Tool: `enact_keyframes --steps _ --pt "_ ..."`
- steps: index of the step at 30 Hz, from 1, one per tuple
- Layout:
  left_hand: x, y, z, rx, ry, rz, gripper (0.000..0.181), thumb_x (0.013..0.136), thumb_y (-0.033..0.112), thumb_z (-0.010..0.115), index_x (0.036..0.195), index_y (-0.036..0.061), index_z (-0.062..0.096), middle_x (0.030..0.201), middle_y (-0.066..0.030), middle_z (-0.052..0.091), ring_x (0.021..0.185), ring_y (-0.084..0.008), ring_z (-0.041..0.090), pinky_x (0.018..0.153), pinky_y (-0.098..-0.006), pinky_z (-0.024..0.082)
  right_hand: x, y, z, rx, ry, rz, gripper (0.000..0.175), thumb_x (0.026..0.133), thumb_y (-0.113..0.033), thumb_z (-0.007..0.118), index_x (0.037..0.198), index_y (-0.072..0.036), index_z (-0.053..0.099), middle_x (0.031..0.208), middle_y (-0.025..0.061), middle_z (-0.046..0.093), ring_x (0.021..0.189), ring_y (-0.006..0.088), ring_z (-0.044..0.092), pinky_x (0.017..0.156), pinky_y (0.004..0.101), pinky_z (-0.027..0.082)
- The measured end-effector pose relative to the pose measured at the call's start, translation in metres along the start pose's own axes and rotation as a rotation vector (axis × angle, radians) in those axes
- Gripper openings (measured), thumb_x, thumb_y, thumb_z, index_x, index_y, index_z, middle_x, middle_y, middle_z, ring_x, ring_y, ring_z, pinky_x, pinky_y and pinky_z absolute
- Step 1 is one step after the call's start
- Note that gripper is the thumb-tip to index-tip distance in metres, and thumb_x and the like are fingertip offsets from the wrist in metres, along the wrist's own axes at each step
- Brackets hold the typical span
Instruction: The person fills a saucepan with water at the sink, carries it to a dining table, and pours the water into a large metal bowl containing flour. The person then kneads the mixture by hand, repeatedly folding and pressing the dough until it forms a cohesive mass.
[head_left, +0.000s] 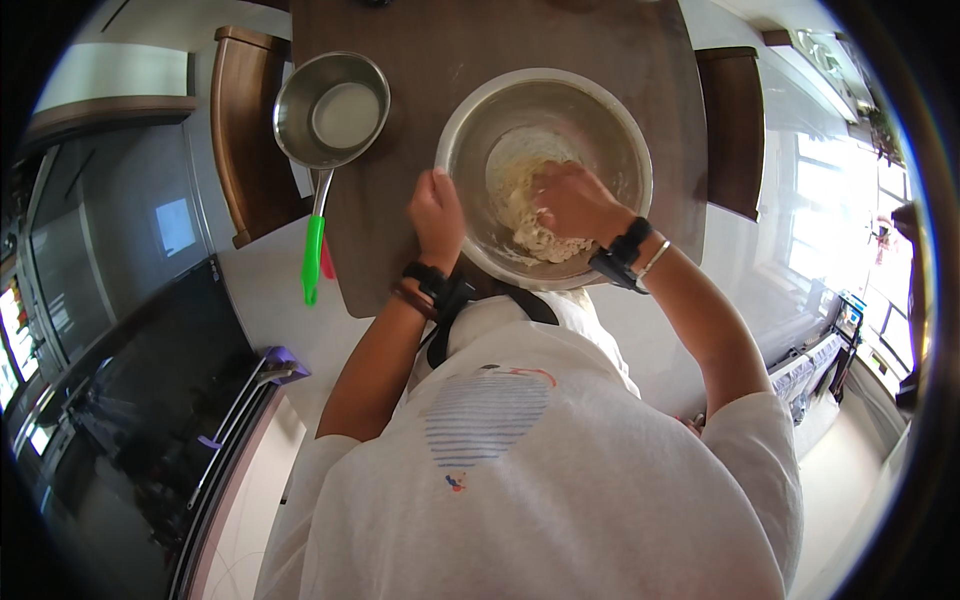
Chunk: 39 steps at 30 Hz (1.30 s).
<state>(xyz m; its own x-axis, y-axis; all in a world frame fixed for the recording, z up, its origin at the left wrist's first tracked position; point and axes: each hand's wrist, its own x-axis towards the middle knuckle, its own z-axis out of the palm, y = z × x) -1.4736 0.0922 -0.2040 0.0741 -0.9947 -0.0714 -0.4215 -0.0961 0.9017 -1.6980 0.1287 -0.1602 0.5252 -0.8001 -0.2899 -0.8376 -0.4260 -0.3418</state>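
A wide stainless steel bowl (634, 142) sits near the front edge of the table, close to my body. Inside it lies a shaggy, lumpy dough (551, 241) with loose white flour (525, 142) on its far side. My left hand (437, 214) grips the bowl's left rim, thumb at the edge. Down in the bowl, my right hand (577, 199) has its fingers curled into the dough; the fingertips are partly hidden and blurred. To the left stands a steel saucepan (292, 124) holding a whitish liquid (346, 115).
The saucepan's green handle (312, 259) sticks out past the left edge of the brown table (412, 45). Wooden chairs stand at the table's left (251, 135) and right (731, 127). A glossy black surface (150, 420) with a purple item (285, 364) is at far left.
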Motion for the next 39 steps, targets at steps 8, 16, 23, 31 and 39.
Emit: enact_keyframes --steps 8,16,23,31,39 --pt "0.0 -0.002 0.003 0.008 -0.027 -0.064 0.031 0.102 0.022 0.048 0.083 -0.0006 0.055 0.067 -0.0213 0.057 0.059 -0.0385 0.055 0.056 -0.0427 0.044 -0.044 -0.009 0.023 -0.216 -0.223 0.045 0.014 0.082 -0.018 0.065 0.089 -0.014 0.076 0.103 0.0041 0.06 0.108 0.0253 0.055 0.09 0.0353 0.051" --pt "0.001 -0.001 0.001 0.086 -0.015 -0.019 0.032 0.103 0.023 0.046 0.083 -0.0003 0.054 0.069 -0.0228 0.057 0.062 -0.0429 0.056 0.057 -0.0448 0.045 -0.016 0.001 0.039 -0.033 -0.356 0.134 0.024 0.076 -0.002 0.061 0.096 -0.001 0.073 0.106 0.017 0.062 0.104 0.0363 0.058 0.087 0.0385 0.051" --pt "0.0 0.0 -0.001 0.002 -0.024 -0.016 0.033 0.103 0.025 0.046 0.083 -0.0001 0.054 0.07 -0.0237 0.059 0.066 -0.0462 0.057 0.059 -0.0473 0.045 -0.022 0.026 -0.008 0.66 -0.367 0.482 0.032 0.078 0.005 0.058 0.109 0.002 0.061 0.092 0.0208 0.065 0.088 0.0332 0.063 0.083 0.0385 0.051" --pt "0.0 0.003 -0.002 0.009 -0.023 -0.032 0.031 0.102 0.025 0.047 0.084 0.0003 0.056 0.071 -0.024 0.06 0.07 -0.0474 0.058 0.059 -0.0484 0.046 -0.014 0.015 0.013 0.916 0.01 0.723 0.013 0.081 -0.001 0.059 0.093 0.001 0.063 0.088 0.0214 0.067 0.078 0.0362 0.068 0.072 0.0429 0.054" --pt "0.0 0.002 -0.001 0.08 -0.001 -0.029 0.028 0.101 0.025 0.049 0.091 0.0024 0.06 0.077 -0.0227 0.065 0.074 -0.0458 0.062 0.063 -0.0495 0.049 -0.012 0.007 0.015 0.35 0.141 0.92 0.072 0.07 -0.023 0.081 0.132 -0.004 0.047 0.097 0.0248 0.07 0.095 0.0419 0.068 0.082 0.0466 0.054"
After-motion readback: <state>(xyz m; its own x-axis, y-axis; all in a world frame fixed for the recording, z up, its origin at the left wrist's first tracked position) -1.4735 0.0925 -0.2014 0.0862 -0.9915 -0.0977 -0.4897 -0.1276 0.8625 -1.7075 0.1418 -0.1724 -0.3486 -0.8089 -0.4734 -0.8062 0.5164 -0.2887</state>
